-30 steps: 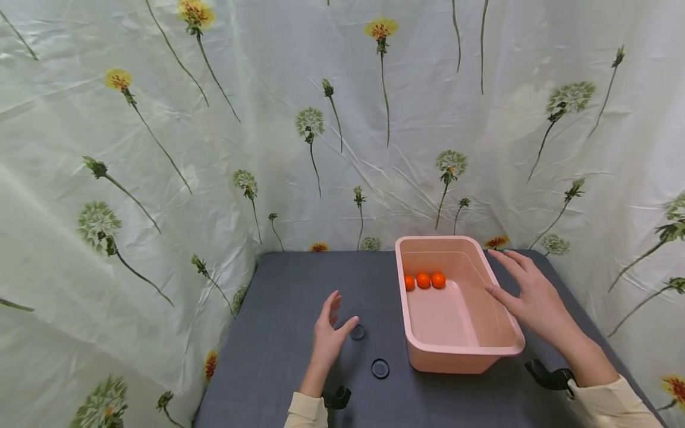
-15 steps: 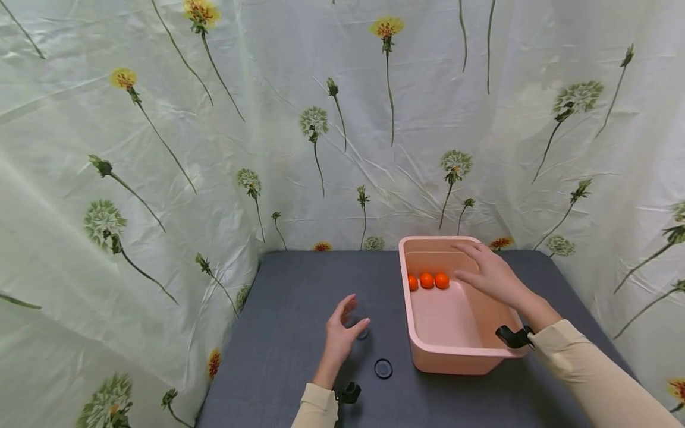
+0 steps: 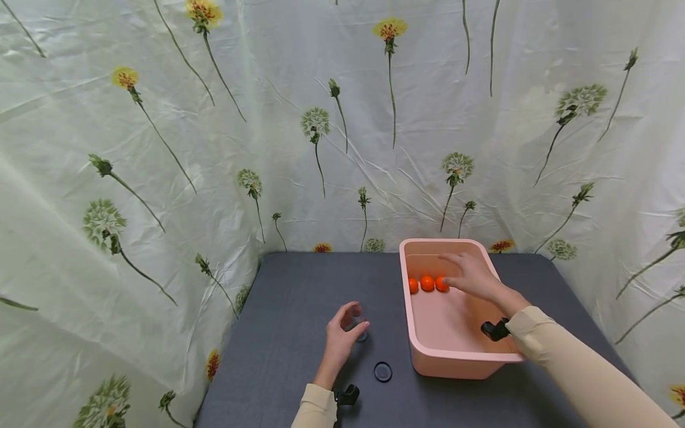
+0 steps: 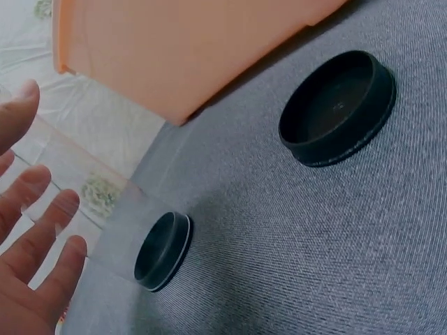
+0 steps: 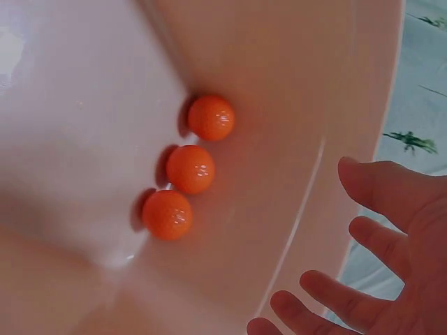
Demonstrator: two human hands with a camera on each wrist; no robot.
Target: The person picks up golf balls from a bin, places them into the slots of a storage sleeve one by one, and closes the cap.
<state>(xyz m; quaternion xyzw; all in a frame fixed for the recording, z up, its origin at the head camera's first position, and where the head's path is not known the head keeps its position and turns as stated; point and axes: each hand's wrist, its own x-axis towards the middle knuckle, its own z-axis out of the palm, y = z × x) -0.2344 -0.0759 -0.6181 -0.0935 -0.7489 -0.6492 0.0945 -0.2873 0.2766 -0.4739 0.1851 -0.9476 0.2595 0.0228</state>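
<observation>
Looks early: 3 orange balls [image 5: 190, 169] in pink bin [image 3: 449, 367], right hand [image 3: 473, 277] over it, fingers apart, empty. Left hand [image 3: 339, 336] curled round clear tube [image 4: 115, 216] on tabletop [image 3: 299, 279]; no ball seen inside, black cap [image 3: 382, 371] nearby, unfitted.

Left hand [image 4: 28, 259] curled round clear cylindrical tube [image 4: 115, 202]; black round base cap [image 4: 164, 251] at its foot, on grey woven tabletop [image 4: 279, 244]. Second black round cap [image 4: 339, 108] near, hollow side up. Peach plastic bin [image 4: 188, 49] beyond.
</observation>
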